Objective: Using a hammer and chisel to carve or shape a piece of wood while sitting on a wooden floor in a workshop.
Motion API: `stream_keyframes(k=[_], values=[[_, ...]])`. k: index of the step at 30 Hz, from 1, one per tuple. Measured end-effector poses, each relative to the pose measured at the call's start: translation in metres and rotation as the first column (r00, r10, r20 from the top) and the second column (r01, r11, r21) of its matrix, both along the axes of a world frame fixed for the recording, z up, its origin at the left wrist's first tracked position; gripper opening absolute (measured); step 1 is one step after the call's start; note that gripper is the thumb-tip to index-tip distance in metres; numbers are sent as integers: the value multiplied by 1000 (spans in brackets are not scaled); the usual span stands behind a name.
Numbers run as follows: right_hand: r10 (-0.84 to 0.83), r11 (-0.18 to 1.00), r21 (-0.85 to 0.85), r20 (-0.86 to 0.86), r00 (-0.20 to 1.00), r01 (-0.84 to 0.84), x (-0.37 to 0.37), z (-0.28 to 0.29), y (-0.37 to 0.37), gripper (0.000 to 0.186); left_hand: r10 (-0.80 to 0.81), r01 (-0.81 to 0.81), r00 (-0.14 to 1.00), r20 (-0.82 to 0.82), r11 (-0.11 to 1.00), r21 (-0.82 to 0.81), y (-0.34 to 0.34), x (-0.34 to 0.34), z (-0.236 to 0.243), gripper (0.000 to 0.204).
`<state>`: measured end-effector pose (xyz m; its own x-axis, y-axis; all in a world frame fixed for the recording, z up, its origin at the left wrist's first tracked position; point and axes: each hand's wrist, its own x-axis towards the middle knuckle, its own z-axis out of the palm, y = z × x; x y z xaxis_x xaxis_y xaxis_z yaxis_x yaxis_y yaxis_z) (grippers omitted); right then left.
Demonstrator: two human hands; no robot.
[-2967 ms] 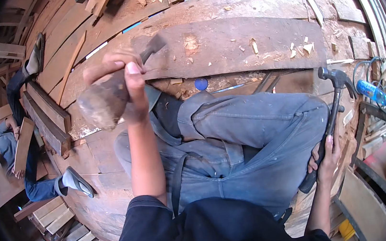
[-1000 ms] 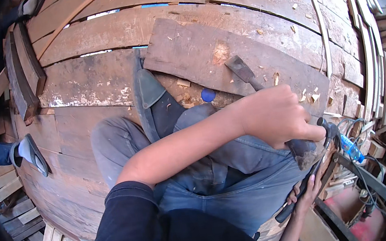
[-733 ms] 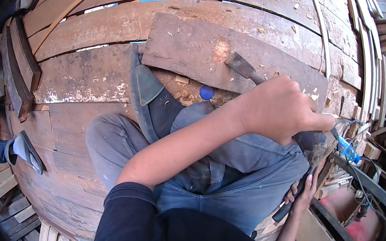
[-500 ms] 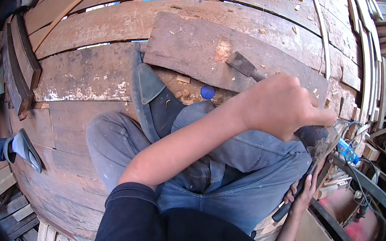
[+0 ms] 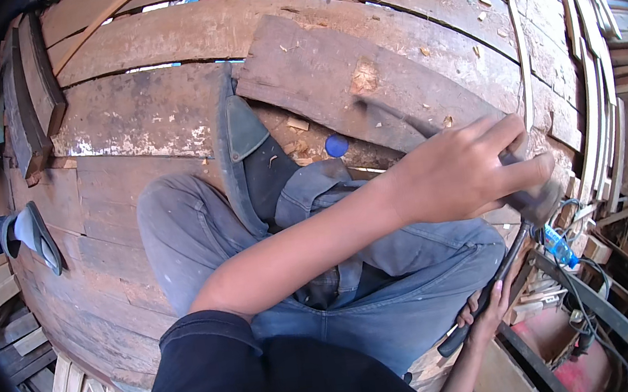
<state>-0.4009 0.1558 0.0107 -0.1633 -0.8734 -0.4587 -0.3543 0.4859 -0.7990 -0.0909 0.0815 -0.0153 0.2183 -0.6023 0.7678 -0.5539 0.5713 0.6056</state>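
My left hand (image 5: 475, 168) reaches across my lap to the right, its fingers closed around what looks like a chisel. The broad dark chisel blade (image 5: 390, 112) points away from me over a loose wooden board and is smeared by motion. Lower right, my right hand (image 5: 489, 312) grips the black handle of a hammer (image 5: 491, 293). Its blurred dark head is up beside my left hand's fingers; whether it touches the chisel's end I cannot tell. The loose board (image 5: 312, 55) lies on the plank floor with a pale, chipped patch near the blade.
My bent legs and a dark boot (image 5: 246, 149) lie beside the board. A blue cap (image 5: 336, 145) sits among wood chips. Stacked timber (image 5: 610, 120) stands right, near a plastic bottle (image 5: 560, 247), cables and a metal frame (image 5: 594, 303). Another person's foot (image 5: 38, 237) is at far left.
My left hand's grip has shifted, its fingers lifting, and the chisel blade has turned to show more of its edge. The hammer head has moved away to the right of my knee.
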Motion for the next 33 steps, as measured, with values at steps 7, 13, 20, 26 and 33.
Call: stream_keyframes(k=[7, 13, 20, 26, 33], values=[[-30, 999, 24, 31, 999, 29, -3, -1, 1, 57, -95, 98, 990, 104, 995, -24, -1, -7, 7, 34], [-5, 1000, 21, 29, 1000, 4, -2, -1, -1, 57, 93, -67, 991, 100, 968, -243, -13, -7, -1, 33], [31, 1000, 2, 36, 999, -31, 0, -2, -3, 56, 82, -50, 977, 197, 985, -163, -2, -11, -12, 31], [22, 1000, 3, 37, 999, -22, -3, -2, -2, 56, 15, 12, 975, 223, 993, -120, -2, -10, -12, 29], [13, 1000, 7, 52, 999, -14, 0, 0, -2, 56, -91, 109, 976, 198, 991, -79, -1, -7, -11, 24]])
